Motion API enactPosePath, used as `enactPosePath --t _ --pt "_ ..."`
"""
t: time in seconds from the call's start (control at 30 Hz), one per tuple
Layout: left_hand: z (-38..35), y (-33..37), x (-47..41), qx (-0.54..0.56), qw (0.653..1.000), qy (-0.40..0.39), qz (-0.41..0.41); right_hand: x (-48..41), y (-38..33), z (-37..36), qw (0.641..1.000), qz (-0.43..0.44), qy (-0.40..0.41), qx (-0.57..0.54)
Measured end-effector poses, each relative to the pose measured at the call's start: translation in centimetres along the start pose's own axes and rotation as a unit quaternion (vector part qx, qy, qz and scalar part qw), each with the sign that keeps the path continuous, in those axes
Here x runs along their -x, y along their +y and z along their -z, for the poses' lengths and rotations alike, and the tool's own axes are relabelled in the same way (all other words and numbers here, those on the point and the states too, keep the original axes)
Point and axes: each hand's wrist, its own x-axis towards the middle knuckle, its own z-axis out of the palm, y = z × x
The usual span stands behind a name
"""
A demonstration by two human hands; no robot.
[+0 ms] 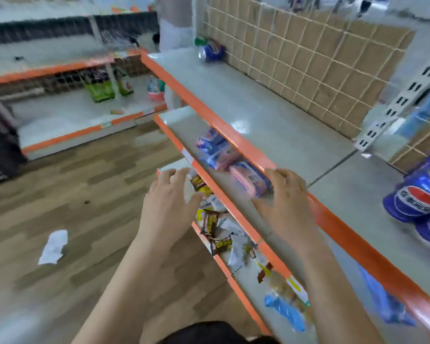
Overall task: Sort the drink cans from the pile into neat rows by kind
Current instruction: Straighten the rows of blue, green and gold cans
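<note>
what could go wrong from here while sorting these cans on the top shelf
1. The lone blue can at the far back seems to lie on its side against the wire grid; it may roll when reached for.
2. The blue cans on the right sit crowded together; the right hand could knock one towards the orange shelf edge.
3. The left hand hovers over loose snack wrappers, which could get swept off the lower shelf.

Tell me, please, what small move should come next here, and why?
Probably swing the right hand over to the blue cans piled at the right end of the top shelf and take one. It and the left hand hover open, holding nothing; it is the nearer to that pile, while a lone blue can lies far off by the mesh back.
</note>
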Motion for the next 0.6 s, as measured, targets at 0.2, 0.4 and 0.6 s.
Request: enactPosePath --t 0.2,0.4,0.6 --pt "2.7 -6.1 -2.0 -0.009 0.992 0.042 0.118 -6.1 -5.7 -5.5 0.994 0.081 -0.067 -0.029" --pt "3.5 -10.5 -7.5 -0.031 0.981 0.057 0.18 -13.2 -8.6 -10.6 0.986 0.121 -0.101 -0.048" --pt "5.0 -12.1 -17.7 -0.044 0.982 0.059 0.174 -23.5 -10.3 -14.7 0.981 0.126 -0.1 -0.105"
